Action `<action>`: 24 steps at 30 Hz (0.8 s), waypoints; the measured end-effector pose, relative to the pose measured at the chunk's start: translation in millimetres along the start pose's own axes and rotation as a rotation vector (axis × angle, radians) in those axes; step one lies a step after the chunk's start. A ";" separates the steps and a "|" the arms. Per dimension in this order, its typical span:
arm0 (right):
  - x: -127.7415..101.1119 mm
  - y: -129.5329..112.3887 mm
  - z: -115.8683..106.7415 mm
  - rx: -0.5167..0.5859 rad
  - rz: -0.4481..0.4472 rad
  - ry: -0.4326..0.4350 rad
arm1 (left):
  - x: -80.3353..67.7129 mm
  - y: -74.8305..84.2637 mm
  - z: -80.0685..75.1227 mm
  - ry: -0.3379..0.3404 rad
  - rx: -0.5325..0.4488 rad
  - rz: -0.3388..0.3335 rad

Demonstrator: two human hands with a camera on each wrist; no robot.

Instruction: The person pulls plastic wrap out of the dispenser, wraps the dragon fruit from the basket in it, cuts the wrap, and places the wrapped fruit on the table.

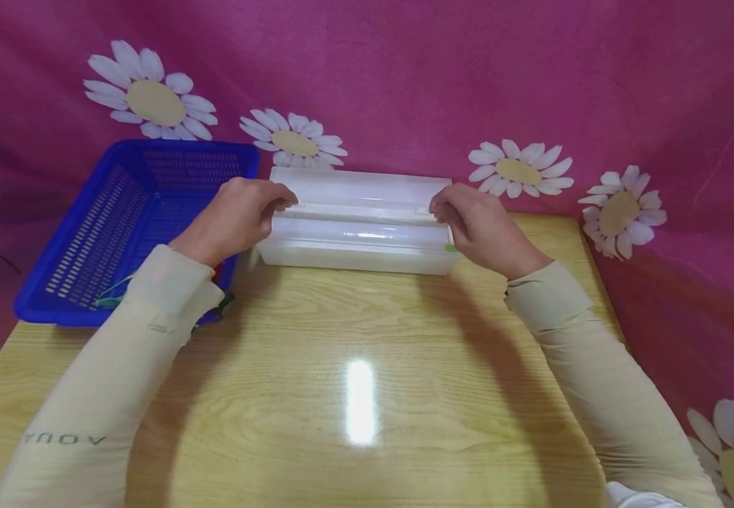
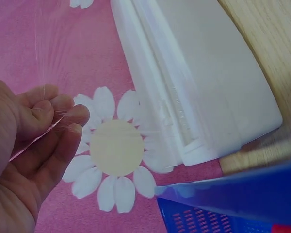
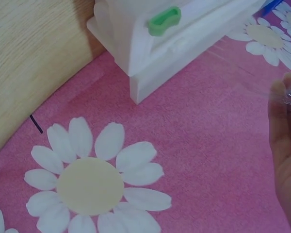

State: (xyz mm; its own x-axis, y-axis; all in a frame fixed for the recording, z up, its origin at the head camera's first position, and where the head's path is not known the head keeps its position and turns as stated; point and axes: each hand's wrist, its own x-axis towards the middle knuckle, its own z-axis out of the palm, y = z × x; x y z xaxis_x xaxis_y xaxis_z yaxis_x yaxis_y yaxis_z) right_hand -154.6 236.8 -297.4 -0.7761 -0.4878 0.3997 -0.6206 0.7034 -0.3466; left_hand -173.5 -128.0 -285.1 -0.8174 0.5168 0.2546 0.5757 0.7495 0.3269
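A white cling-film dispenser box lies across the far side of the wooden table. My left hand pinches the clear film at the box's left end. My right hand pinches it at the right end. In the left wrist view the left hand holds a crinkled edge of film beside the dispenser. The right wrist view shows the right hand with bunched film stretching from the dispenser, which carries a green slider.
A blue perforated basket stands at the table's left, close to my left forearm, with small coloured items in its near corner. Pink cloth with white daisies hangs behind the table and beside it. The basket's rim lies right by the dispenser's end.
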 end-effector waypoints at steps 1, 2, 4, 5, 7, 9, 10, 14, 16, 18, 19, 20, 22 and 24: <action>-0.1 -1.0 -1.2 0.001 -0.002 0.005 | -0.3 0.8 -1.2 0.003 0.002 0.003; -0.2 -1.6 -2.2 0.002 -0.005 0.009 | -0.5 1.4 -2.2 0.004 0.004 0.005; -0.4 -2.3 -4.3 0.000 -0.011 0.017 | -1.0 3.2 -4.6 0.003 0.006 -0.001; -0.3 -2.9 -5.4 -0.001 -0.015 0.020 | -1.4 4.2 -6.0 0.002 0.006 -0.004; -0.4 -3.9 -7.7 -0.004 -0.023 0.027 | -2.3 6.3 -8.6 0.001 0.004 -0.011; -0.6 -5.0 -10.2 -0.007 -0.032 0.034 | -3.3 8.2 -10.8 0.006 0.003 -0.013; -0.7 -5.8 -11.5 -0.007 -0.037 0.037 | -3.9 9.1 -11.8 0.013 0.005 -0.008; -0.6 -9.5 -16.3 -0.007 -0.054 0.054 | -6.6 12.1 -15.6 0.060 0.013 0.020; -0.8 -11.6 -18.6 -0.006 -0.060 0.065 | -8.0 13.9 -17.7 0.080 0.014 0.030; -1.0 -13.8 -20.9 -0.005 -0.069 0.078 | -9.1 15.5 -19.7 0.089 0.011 0.031; -1.2 -14.9 -22.1 -0.004 -0.074 0.086 | -9.6 16.0 -20.6 0.092 0.010 0.032; -1.5 -15.9 -23.3 -0.004 -0.078 0.094 | -10.0 16.7 -21.6 0.096 0.009 0.033; -1.9 -17.9 -25.6 -0.010 -0.087 0.108 | -11.2 18.6 -24.5 0.102 0.008 0.040; -1.8 -20.0 -27.8 -0.013 -0.092 0.114 | -12.4 19.8 -27.3 0.108 0.009 0.048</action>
State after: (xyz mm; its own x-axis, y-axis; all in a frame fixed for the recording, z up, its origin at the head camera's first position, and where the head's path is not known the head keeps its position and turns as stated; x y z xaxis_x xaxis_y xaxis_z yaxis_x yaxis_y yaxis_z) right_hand -137.7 238.0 -267.6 -0.6979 -0.4890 0.5233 -0.6863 0.6657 -0.2931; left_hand -151.4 -130.8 -256.9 -0.7815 0.5049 0.3665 0.6134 0.7289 0.3039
